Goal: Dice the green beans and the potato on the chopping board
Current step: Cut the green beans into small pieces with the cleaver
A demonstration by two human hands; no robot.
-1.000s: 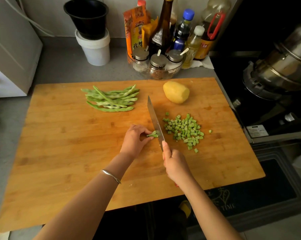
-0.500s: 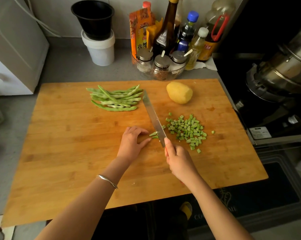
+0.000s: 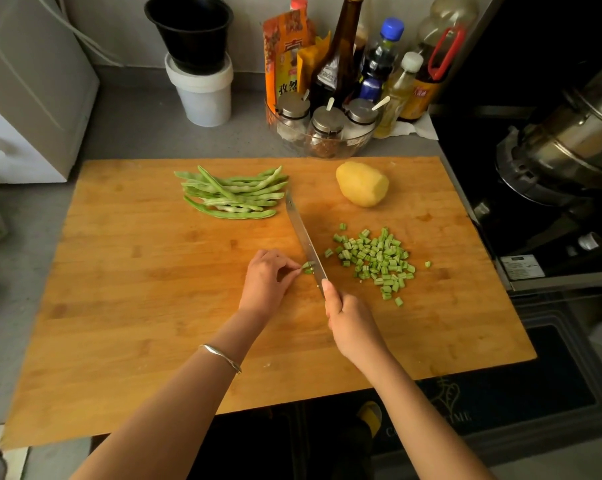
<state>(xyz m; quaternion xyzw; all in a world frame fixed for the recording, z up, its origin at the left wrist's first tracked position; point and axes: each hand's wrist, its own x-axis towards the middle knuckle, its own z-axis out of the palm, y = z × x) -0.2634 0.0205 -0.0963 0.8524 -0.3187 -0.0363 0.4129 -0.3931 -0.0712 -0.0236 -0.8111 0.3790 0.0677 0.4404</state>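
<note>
Chopping board (image 3: 119, 341) near edge runs across the bottom, with a dark floor mat (image 3: 500, 403) showing past it. The near-left part of the board is bare wood, wide open room. Left grip (image 3: 266, 282), bangle (image 3: 219, 353) on the wrist, pinches a short bean stub (image 3: 308, 267) mid-board, fingertips curled, just beside the blade. Right grip (image 3: 353, 323) is clenched round the knife (image 3: 304, 237) handle, one finger stretched up toward the blade; tip points far-left, blade sits at the stub. Right of the blade and apart from it are the diced beans (image 3: 375, 259), a loose heap of small pale-green chunks with a few strays toward the right edge. Farther back lie the whole green beans (image 3: 232, 194), a crosswise bundle of long flat pods, ends near the knife tip. Potato (image 3: 361, 183) is peeled, yellow and whole, near the far edge, right of the bundle. Beyond the board is the grey worktop (image 3: 136, 133) with spice jars (image 3: 323, 129), bottles (image 3: 337, 64) and a white tub (image 3: 202, 95); a steel pot (image 3: 569, 143) sits off the right edge.
</note>
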